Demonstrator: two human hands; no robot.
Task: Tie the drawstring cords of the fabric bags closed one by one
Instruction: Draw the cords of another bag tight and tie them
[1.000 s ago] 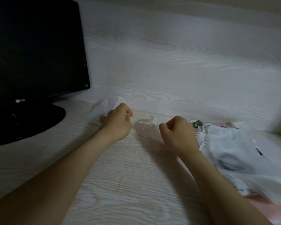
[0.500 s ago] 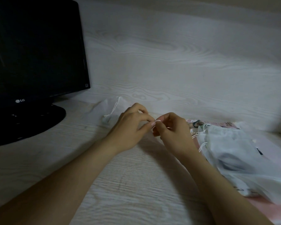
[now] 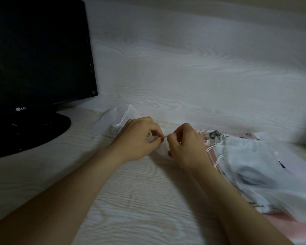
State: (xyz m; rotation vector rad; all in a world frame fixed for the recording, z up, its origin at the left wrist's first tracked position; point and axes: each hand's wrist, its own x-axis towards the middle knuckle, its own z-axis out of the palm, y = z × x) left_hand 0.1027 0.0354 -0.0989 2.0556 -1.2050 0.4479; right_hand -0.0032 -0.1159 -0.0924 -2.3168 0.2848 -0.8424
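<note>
Here, left hand (image 3: 140,138), right hand (image 3: 187,145), fingers (image 3: 157,140) of both pinching one white cord (image 3: 164,137).

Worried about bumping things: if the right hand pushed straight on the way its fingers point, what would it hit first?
Most likely the left hand: the right hand points leftward at it, both pinching the cord between them. Depth is unclear, but nothing else seems to lie between.
</note>
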